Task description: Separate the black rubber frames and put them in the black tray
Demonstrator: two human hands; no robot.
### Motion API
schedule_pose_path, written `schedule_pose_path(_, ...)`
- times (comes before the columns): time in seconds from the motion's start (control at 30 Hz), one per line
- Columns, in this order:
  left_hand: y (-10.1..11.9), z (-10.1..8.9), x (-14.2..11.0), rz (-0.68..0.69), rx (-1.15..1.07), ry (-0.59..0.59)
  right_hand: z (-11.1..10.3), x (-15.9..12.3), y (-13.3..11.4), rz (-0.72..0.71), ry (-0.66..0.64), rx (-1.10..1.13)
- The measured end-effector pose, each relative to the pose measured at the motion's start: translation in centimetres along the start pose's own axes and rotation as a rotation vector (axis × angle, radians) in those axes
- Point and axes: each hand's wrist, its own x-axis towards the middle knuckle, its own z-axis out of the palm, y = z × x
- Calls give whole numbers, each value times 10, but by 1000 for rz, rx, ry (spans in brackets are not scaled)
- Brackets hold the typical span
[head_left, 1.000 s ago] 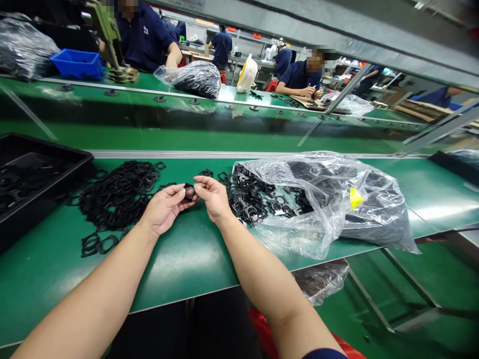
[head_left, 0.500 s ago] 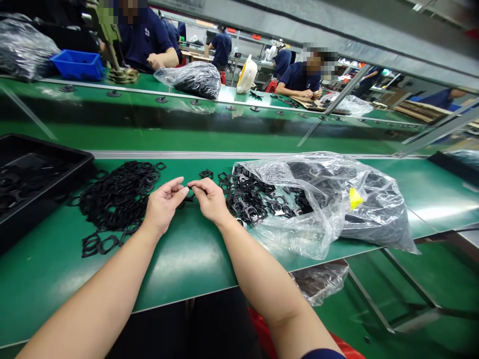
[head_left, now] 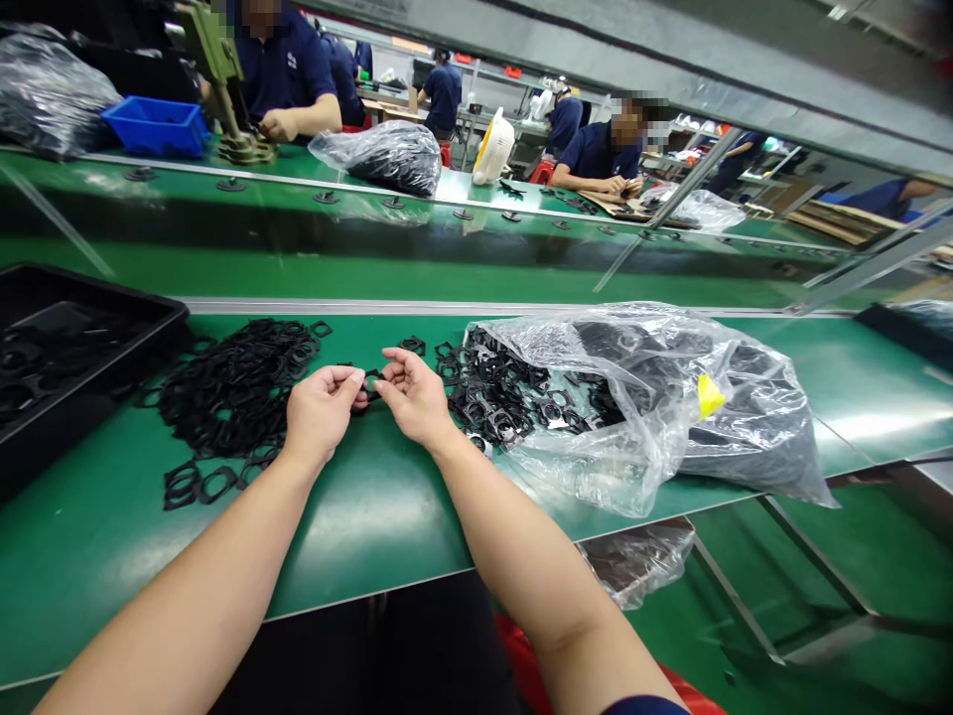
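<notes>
Between my hands is a small black plastic ring part [head_left: 370, 378], largely covered by fingers. My left hand [head_left: 322, 405] pinches its left side between thumb and fingers. My right hand [head_left: 418, 399] has thumb and a fingertip at its right edge, with the other fingers loosely curled above. Left of my hands lies a heap of black plastic rings [head_left: 230, 392] with squarish outlines. On the right, more black parts [head_left: 495, 397], some with shiny faces, spill from the mouth of a clear plastic bag [head_left: 640, 447].
A black tray [head_left: 149, 328] with dark parts stands at the left on the green table [head_left: 372, 526]. A yellow tag [head_left: 710, 396] sits on the bag. Behind a metal rail, co-workers sit at another bench with a blue bin [head_left: 156, 127], a green hand press [head_left: 215, 74] and a fan [head_left: 493, 149].
The black ring part now shows between my hands. My left fingers have closed on it, and my right fingers have loosened and lifted slightly. A co-worker's hand has moved left, toward the press.
</notes>
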Motion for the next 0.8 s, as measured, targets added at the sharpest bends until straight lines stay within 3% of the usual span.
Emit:
schedule_pose_path(0.17, -1, 0, 1, -6, -137, -30, -1, 0, 0, 44, 65, -37)
schedule_pose_path(0.37, 0, -1, 0, -58, -127, -144, -6, -1, -6, -108, 52, -246)
schedule_pose_path(0.53, -5, 1, -1, -24, -158, -154, -5, -2, -7, -131, 150, -275)
schedule_pose_path(0.8, 1, 3, -6, 2, -223, -141, -7, -3, -8, -255, 166, -328)
